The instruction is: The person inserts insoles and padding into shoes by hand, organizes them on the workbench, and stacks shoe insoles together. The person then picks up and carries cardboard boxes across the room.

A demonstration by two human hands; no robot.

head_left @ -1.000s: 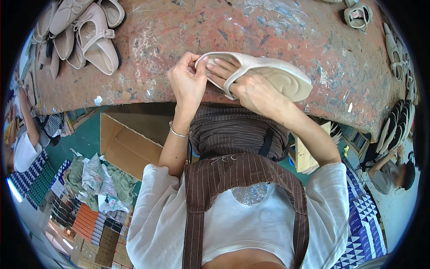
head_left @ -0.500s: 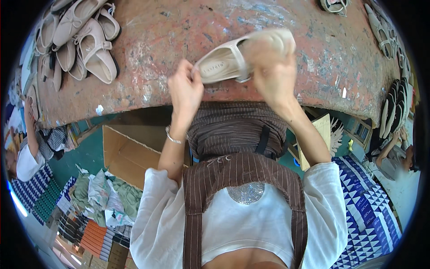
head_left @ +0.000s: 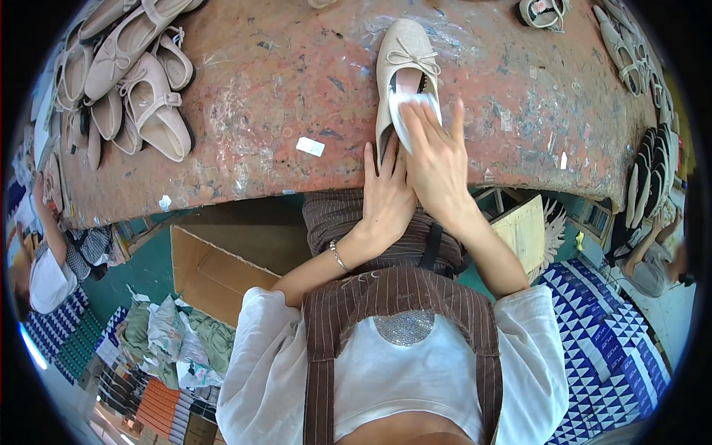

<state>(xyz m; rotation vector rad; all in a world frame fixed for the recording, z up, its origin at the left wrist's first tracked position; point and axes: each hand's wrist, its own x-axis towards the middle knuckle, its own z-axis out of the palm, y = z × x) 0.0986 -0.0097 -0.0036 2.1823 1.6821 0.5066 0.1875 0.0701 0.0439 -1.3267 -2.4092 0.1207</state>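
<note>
A beige ballet flat [head_left: 404,52] with a small bow and pink lining lies sole-down on the worn red table [head_left: 297,74], toe pointing away from me. My right hand [head_left: 437,167] rests over its heel end, fingers stretched flat on a white insole piece [head_left: 404,119] that sits in the shoe's opening. Beside it, my left hand [head_left: 386,196] lies flat at the table's near edge, its fingertips touching the heel side of the shoe and holding nothing.
Several beige strap shoes [head_left: 141,81] are piled at the table's far left, and a small white label [head_left: 310,146] lies loose. A sandal [head_left: 541,13] and dark soles [head_left: 645,185] line the right rim. Below are a cardboard box [head_left: 215,267] and seated people at left [head_left: 44,259] and right [head_left: 653,259].
The shoe was held up in both hands with its sole showing; it now lies upright on the table. My right hand has moved onto its heel opening, and my left lies flat beside it.
</note>
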